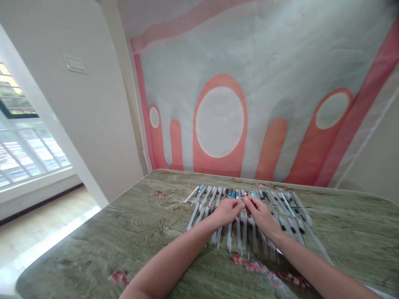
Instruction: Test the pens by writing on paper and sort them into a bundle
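Many pens [289,207] with clear barrels and black, blue or red caps lie in rows on a green wood-patterned table [124,224]. Over the middle of the rows, my left hand [227,211] and my right hand [261,214] meet fingertip to fingertip. Both are pinched on one small pen [246,199] held between them, a red part showing under the right thumb. Other pens lie beneath both wrists.
The table's left edge drops to a pale floor [40,232] by a window with white shutters [28,153]. Behind the table hangs a grey and pink cloth backdrop [249,104]. A white wall with a switch plate [74,64] stands at the left.
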`<state>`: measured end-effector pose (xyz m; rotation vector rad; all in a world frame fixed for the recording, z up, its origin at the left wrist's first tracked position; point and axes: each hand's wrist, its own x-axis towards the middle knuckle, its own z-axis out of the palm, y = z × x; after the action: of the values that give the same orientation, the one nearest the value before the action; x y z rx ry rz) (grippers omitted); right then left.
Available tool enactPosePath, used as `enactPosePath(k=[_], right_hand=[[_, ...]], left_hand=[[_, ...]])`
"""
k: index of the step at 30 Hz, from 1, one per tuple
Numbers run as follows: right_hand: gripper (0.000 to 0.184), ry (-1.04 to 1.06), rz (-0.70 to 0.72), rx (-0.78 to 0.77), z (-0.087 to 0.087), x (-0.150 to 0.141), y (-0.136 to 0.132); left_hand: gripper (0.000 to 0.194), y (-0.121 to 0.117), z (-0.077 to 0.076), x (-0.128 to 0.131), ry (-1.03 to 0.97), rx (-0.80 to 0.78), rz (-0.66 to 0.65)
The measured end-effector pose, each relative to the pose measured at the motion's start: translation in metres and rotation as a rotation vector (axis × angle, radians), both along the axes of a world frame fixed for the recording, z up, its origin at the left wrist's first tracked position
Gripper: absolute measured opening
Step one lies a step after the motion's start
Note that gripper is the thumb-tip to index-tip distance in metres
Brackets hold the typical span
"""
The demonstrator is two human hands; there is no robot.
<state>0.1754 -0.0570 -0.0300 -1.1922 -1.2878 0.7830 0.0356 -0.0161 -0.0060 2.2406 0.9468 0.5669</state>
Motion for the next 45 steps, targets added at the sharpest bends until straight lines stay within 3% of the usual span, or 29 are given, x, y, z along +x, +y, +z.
enactPosePath(k=[6, 10, 21, 24, 28, 34, 39, 45], right_hand=[[0.040, 0.051, -0.095, 0.013, -0.003, 0.004, 0.002], [0.042, 0.045, -0.068, 0.010, -0.001, 0.002, 0.001], [0.041, 0.044, 0.019, 0.014, 0.001, -0.001, -0.001], [0.042, 0.067, 0.019, 0.005, -0.001, -0.001, 0.000], [0.039, 0.088, 0.018, 0.004, -0.004, -0.002, 0.000], [0.040, 0.084, 0.021, -0.004, -0.007, -0.002, 0.002], [0.037, 0.085, 0.029, -0.003, -0.009, -0.001, 0.002], [0.038, 0.077, 0.024, -0.003, -0.010, -0.002, 0.002]], left_hand=[[0.037, 0.000, 0.004, -0.004, -0.020, -0.043, 0.091], [0.036, 0.001, 0.009, -0.003, -0.128, 0.040, 0.150], [0.035, 0.006, 0.009, -0.008, -0.151, -0.028, 0.111], [0.033, 0.014, 0.016, -0.028, -0.089, 0.021, 0.155], [0.030, 0.029, 0.021, -0.080, 0.033, 0.143, 0.309], [0.025, 0.044, 0.000, -0.152, 0.304, 0.168, 0.582], [0.027, 0.041, -0.017, -0.162, 0.376, 0.124, 0.605], [0.027, 0.032, -0.017, -0.155, 0.439, 0.151, 0.642]])
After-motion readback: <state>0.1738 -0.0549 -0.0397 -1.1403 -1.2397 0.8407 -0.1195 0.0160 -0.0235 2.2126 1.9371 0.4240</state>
